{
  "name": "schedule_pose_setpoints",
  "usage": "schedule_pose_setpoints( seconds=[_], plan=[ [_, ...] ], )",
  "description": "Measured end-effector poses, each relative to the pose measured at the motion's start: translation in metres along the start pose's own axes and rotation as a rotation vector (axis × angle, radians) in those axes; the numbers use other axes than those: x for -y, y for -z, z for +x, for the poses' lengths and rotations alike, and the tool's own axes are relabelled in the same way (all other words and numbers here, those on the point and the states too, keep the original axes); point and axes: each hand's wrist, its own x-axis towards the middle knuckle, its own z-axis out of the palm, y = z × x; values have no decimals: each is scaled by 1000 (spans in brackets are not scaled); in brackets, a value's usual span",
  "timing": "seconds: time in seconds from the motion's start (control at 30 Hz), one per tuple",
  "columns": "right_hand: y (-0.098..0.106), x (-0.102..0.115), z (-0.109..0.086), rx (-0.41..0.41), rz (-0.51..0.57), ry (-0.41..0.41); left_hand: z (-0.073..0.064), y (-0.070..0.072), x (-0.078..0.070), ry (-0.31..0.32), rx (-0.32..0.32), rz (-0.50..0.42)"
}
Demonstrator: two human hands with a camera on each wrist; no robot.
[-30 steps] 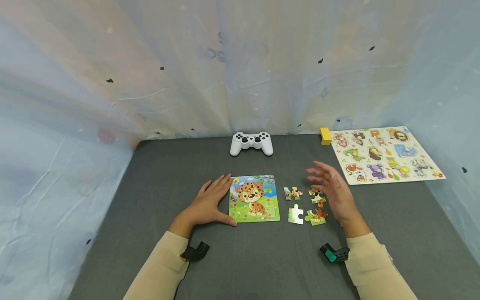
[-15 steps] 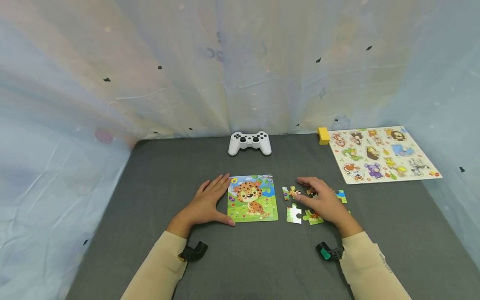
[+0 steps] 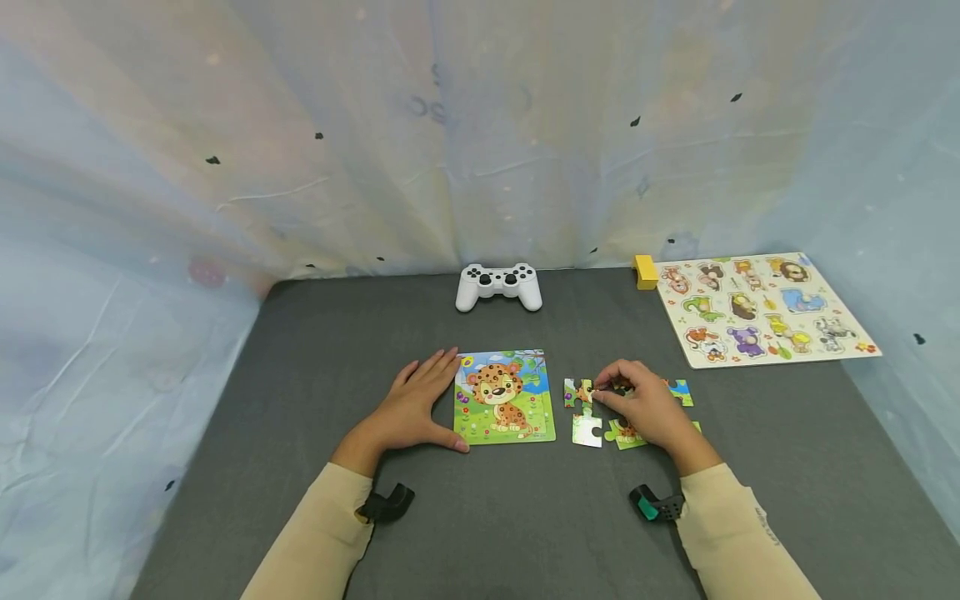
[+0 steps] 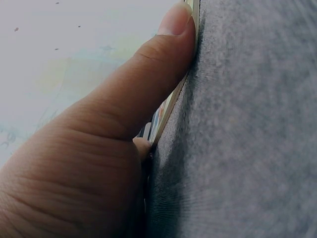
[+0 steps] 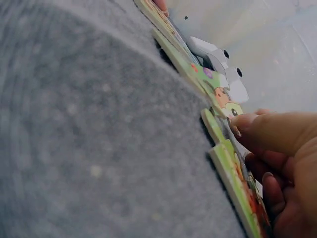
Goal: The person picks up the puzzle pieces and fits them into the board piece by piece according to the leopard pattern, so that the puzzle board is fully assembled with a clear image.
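A square leopard puzzle board [image 3: 504, 398] lies flat on the grey table. My left hand [image 3: 448, 402] rests flat against its left edge with straight fingers. In the left wrist view the thumb [image 4: 148, 84] presses on the board's edge [image 4: 174, 96]. To the right lie loose puzzle pieces [image 3: 587, 429], one of them green and orange [image 3: 624, 435] and another at the far side [image 3: 681, 392]. My right hand [image 3: 602, 390] is curled over them, thumb and forefinger pinching a piece beside another loose one [image 3: 576, 390]. The right wrist view shows the fingertips [image 5: 247, 121] on the pieces [image 5: 230, 171].
A white game controller [image 3: 498, 286] sits at the back middle. A yellow block [image 3: 645, 271] and a large animal peg puzzle [image 3: 761, 308] lie at the back right. Draped cloth walls close in the table's back and sides.
My right hand came down from above the loose pieces and its fingers curled, closing on one piece. The left hand stayed against the board.
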Motion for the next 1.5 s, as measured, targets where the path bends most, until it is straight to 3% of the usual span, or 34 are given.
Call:
schedule_pose_setpoints(
  seconds=[0.17, 0.43, 0.77, 1.07, 1.3, 1.5],
  plan=[
    [1, 0, 0, 8, -11, -9, 0, 1, -1, 5, 8, 14],
    [-2, 6, 2, 33, -117, 75, 1, 2, -2, 16, 16, 15],
    [-5, 7, 2, 8, -148, 71, 1, 0, 0, 14, 15, 11],
    [-8, 13, 2, -6, -119, 36, 0, 0, -1, 17, 18, 15],
    [-14, 21, 2, -94, -92, 97, 0, 1, -1, 17, 17, 13],
    [-23, 36, 1, -132, 5, 113, 1, 0, 0, 17, 18, 12]
  ],
)
